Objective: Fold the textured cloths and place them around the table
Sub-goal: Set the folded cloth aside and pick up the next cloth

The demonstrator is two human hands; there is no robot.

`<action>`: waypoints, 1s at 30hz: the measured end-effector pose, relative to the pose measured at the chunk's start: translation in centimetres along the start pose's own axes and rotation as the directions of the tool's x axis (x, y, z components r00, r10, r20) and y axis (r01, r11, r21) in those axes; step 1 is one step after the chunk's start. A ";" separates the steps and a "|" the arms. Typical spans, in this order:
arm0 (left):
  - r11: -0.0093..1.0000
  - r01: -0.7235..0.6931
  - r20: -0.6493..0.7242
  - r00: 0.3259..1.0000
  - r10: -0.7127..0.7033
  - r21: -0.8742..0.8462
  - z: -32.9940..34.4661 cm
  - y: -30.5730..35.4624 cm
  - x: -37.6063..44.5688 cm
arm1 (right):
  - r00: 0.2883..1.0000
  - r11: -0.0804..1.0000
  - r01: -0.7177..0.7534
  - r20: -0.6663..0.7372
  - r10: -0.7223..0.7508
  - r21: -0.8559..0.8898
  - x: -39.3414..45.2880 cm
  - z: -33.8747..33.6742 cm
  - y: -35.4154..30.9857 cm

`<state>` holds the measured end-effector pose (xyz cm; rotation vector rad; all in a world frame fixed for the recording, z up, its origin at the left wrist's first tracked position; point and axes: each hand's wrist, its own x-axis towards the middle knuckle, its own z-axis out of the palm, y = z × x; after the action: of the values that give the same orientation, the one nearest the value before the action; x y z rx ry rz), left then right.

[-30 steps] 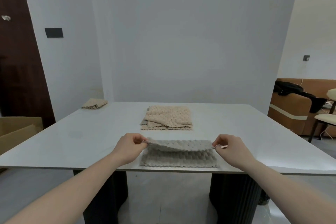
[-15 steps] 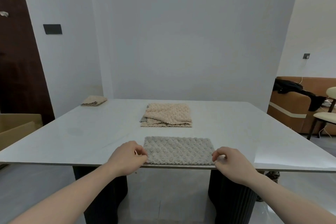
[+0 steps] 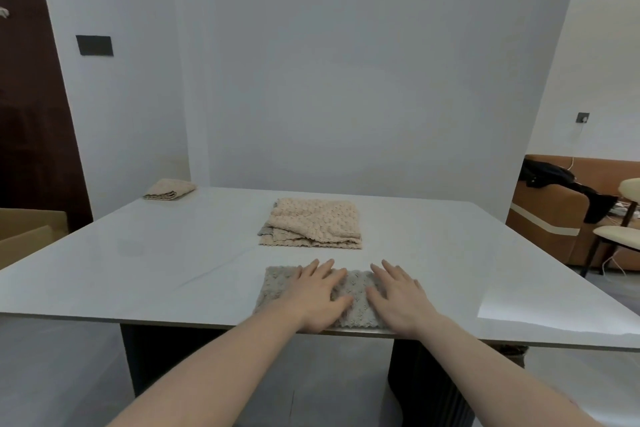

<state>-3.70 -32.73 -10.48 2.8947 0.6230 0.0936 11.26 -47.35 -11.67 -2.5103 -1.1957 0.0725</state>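
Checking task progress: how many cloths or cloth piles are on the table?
3: a grey cloth under both hands at the near edge, a beige pile mid-table (layers unclear), a folded beige cloth at the far-left corner.

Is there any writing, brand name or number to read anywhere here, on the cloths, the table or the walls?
None can be read. The grey cloth, the beige cloth pile and the table bear no print. The dark wall plate is blank.
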 end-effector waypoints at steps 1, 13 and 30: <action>1.000 0.020 0.031 0.999 -0.020 0.009 0.5 -0.1 0.3 | 0.999 0.999 -0.029 0.035 0.030 -0.025 0.0 0.3 0.2; 0.998 0.032 0.067 0.997 -0.036 0.060 2.1 -1.3 1.1 | 0.971 0.958 -0.237 0.018 0.237 0.160 1.0 0.3 0.8; 0.926 -0.015 -0.196 0.978 -0.064 -0.377 -0.2 -3.9 1.5 | 0.912 0.537 -0.399 0.263 0.314 0.743 3.1 -5.3 -0.8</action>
<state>-3.94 -28.59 -11.02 2.5192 0.5977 0.4626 13.67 -46.13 -6.09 -1.8813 -0.4480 0.6875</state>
